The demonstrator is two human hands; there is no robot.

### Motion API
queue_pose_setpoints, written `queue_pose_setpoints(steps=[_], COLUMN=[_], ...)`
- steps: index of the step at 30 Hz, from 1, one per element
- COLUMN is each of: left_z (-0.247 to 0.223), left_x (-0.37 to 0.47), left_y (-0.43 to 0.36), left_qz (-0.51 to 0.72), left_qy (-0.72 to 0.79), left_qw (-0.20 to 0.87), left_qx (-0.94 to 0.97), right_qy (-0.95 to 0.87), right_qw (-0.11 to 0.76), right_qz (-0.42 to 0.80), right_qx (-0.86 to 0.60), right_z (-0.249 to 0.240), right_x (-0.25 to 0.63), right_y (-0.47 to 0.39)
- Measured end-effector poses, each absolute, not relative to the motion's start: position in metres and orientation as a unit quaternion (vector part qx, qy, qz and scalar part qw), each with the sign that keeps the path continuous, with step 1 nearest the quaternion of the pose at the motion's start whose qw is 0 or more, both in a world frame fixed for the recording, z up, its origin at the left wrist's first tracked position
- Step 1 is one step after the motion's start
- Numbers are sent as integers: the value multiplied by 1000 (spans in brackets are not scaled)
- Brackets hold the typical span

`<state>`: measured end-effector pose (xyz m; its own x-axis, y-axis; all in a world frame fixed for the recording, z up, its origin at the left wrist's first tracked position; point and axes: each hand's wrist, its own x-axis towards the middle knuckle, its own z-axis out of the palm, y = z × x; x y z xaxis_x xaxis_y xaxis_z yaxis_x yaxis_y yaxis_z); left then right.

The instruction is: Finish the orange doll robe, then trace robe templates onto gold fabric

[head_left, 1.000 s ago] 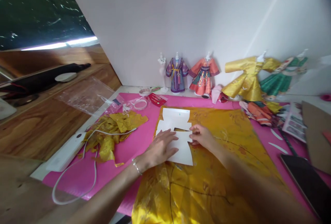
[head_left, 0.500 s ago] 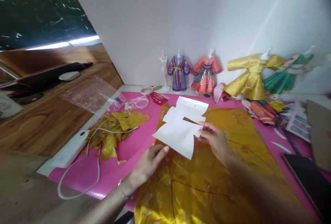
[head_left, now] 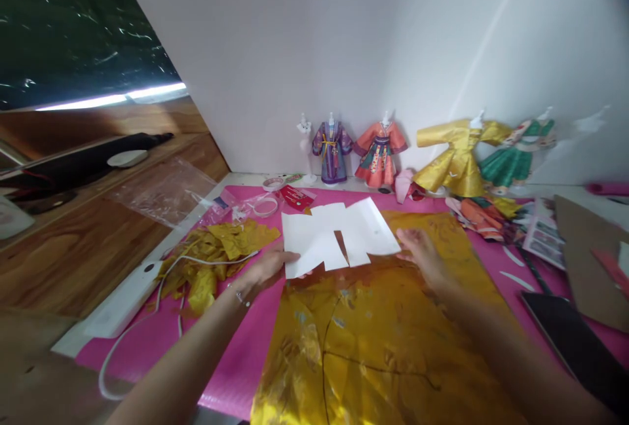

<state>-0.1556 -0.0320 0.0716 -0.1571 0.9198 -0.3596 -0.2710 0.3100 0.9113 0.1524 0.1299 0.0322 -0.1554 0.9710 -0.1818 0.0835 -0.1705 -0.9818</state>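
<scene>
A white paper piece [head_left: 314, 235] with a narrow slit and notched edges is held above a shiny golden cloth [head_left: 373, 340]. My left hand [head_left: 272, 264] grips its left end, thumb on top and other fingers partly under it. At the paper's right end, my right hand [head_left: 417, 248] pinches the edge. Dark lines run across the cloth, which lies on a pink mat [head_left: 236, 372].
Small dress forms in purple [head_left: 332, 153], coral [head_left: 381, 155], yellow [head_left: 455, 156] and green [head_left: 518, 153] outfits stand at the back. Yellow scraps [head_left: 211, 261] and a white cable [head_left: 111, 353] lie left. A dark flat device [head_left: 574, 340] lies right.
The white paper has been turned and spread out sideways. My left hand has moved left and up onto its left end, and my right hand has shifted right. The camera view has shifted slightly.
</scene>
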Motion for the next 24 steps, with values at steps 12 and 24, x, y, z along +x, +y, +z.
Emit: queue_pose_setpoints(steps=[12,24], left_z=[48,45], left_x=[-171,-159], left_y=[21,23], left_qz=[327,191], left_qy=[751,815], left_qw=[357,155], left_qx=[448,525], right_qy=[-652,-742], right_qw=[266,184], right_qz=[419,328], right_qx=[-573,-555], right_z=[11,13], right_x=[155,160], right_y=[170,175])
